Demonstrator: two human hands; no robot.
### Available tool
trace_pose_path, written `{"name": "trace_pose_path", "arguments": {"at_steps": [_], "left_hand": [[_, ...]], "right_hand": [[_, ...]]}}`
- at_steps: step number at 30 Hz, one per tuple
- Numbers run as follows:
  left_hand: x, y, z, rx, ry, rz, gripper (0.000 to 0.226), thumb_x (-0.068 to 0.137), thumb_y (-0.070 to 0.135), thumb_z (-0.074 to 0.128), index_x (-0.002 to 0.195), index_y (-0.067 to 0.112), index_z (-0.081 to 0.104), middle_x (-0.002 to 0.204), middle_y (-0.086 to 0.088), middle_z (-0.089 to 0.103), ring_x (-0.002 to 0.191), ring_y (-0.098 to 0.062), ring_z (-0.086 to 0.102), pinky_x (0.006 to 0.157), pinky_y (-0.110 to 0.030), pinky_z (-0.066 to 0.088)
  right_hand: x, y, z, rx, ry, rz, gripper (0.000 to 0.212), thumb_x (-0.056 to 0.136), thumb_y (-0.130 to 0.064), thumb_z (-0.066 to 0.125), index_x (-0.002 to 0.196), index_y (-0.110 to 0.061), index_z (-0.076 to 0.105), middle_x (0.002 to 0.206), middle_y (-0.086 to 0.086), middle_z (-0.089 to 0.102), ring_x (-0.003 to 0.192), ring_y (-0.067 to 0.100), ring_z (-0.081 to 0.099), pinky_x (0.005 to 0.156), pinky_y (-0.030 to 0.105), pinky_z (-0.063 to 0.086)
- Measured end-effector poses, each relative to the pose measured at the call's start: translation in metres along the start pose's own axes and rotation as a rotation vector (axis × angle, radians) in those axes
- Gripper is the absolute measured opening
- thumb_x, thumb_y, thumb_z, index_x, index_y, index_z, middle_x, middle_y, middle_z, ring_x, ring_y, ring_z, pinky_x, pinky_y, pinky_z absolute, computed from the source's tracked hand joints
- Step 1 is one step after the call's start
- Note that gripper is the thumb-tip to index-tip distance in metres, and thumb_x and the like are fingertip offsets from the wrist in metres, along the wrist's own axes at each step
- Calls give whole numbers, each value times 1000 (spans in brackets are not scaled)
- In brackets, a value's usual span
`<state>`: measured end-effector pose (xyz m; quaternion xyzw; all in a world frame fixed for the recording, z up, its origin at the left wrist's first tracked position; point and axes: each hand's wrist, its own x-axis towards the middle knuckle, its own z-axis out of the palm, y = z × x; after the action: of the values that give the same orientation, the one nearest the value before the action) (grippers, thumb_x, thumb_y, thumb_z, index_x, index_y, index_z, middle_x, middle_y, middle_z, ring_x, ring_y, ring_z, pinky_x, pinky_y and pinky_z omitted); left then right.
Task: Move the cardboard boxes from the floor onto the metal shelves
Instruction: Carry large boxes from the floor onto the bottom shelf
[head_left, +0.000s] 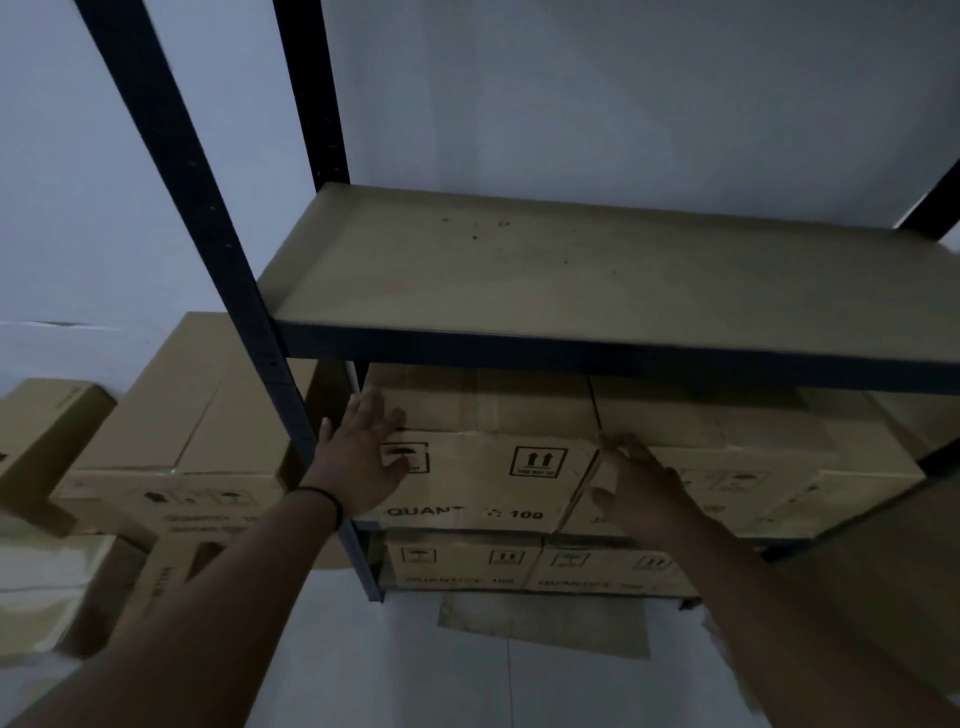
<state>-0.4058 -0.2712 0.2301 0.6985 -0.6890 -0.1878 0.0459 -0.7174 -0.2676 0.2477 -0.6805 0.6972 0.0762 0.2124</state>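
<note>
A cardboard box (493, 467) marked "QUANTITY: 100" sits on the middle level of the dark metal shelf unit (571, 353). My left hand (363, 457) lies flat with straight fingers against the box's front left corner. My right hand (634, 483) rests with spread fingers on the box's front right corner, at the seam with a second box (753, 483) beside it. Below, two more boxes (535, 564) stand on the lowest level. The upper shelf board (597, 275) carries nothing.
Several stacked cardboard boxes (171, 441) stand on the floor left of the shelf's front post (223, 249). A flattened cardboard sheet (540, 623) lies on the pale floor under the shelf. A white wall stands behind.
</note>
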Motion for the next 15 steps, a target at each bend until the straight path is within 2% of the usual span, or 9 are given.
{"name": "trace_pose_path", "arguments": {"at_steps": [4,10,15], "left_hand": [[-35,5,2,29,30,22,69,96,45,45,153,25,12,162,0,-4,148,-19,-7,118,-47,-3],[-80,15,-12,6,56,19,60,95,46,46,149,27,30,159,0,19,145,-20,19,118,-49,7],[-130,25,-28,-53,97,31,56,93,46,47,145,27,37,153,3,34,139,-18,32,116,-50,19]], "right_hand": [[-43,-5,8,153,37,89,77,97,-43,47,154,-32,-4,162,6,-2,147,28,17,118,45,20],[-107,-9,13,243,139,128,78,96,-41,48,154,-29,-3,159,5,21,143,25,25,116,48,21],[-162,-10,9,232,277,146,79,94,-45,50,154,-28,3,154,4,30,140,24,27,116,49,14]]}}
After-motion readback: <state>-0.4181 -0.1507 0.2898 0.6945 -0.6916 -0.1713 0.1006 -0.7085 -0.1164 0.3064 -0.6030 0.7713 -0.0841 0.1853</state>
